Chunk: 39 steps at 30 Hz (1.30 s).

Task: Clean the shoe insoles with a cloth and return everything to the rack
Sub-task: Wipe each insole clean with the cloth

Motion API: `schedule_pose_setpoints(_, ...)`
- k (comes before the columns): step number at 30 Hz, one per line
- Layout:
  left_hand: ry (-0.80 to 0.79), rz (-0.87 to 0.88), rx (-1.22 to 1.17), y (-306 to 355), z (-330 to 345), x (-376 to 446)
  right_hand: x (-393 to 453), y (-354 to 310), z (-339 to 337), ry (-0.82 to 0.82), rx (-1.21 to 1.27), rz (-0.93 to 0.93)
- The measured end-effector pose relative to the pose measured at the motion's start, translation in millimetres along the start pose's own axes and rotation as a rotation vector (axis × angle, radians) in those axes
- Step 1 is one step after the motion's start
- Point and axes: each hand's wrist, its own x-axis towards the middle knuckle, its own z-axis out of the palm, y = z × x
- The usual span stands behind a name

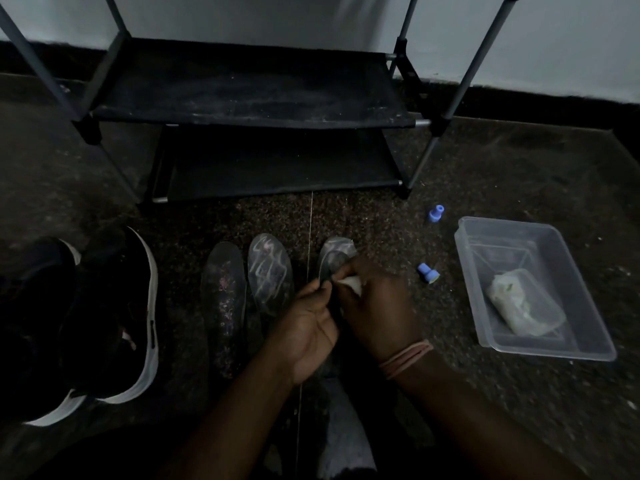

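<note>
Your left hand (308,327) pinches the rightmost insole (335,255) on the floor in front of the rack (249,88), while your right hand (374,306) curls its fingers round the cloth (351,283) — wipe in firm strokes heel to toe, keeping that pinch steady.

Three insoles (224,299) (270,271) (336,252) on the floor. Two black shoes (34,327) (117,317). Two small blue caps (436,213) (428,273). One clear tub (533,289). One rack (249,112) with two shelves. Two hands (308,323) (377,306).
</note>
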Motion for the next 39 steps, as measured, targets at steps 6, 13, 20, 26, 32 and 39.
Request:
schedule_pose_setpoints(6,-0.002,-0.026,0.056,-5.9,5.0,-2.5,8.5,19.0,-9.6,0.139,-0.013,0.094)
schedule_pose_setpoints(13,-0.075,0.015,0.108,0.2,5.7,-6.2,4.3,1.7,-0.8,0.086,0.053,0.011)
schedule_pose_setpoints(20,-0.081,0.033,0.160,6.1,-0.5,-5.4,0.5,-13.1,0.3,0.045,0.084,-0.047)
schedule_pose_setpoints(26,0.037,0.046,0.213,9.5,-4.3,1.9,2.4,-6.8,-3.7,-0.133,0.363,0.106)
schedule_pose_setpoints(32,0.048,-0.141,0.118,10.5,-5.0,0.9,8.7,-8.6,1.0,-0.227,0.849,0.468)
schedule_pose_setpoints(39,0.059,-0.146,0.032,9.2,-10.7,4.9,7.8,7.6,-1.8,0.047,0.156,0.181)
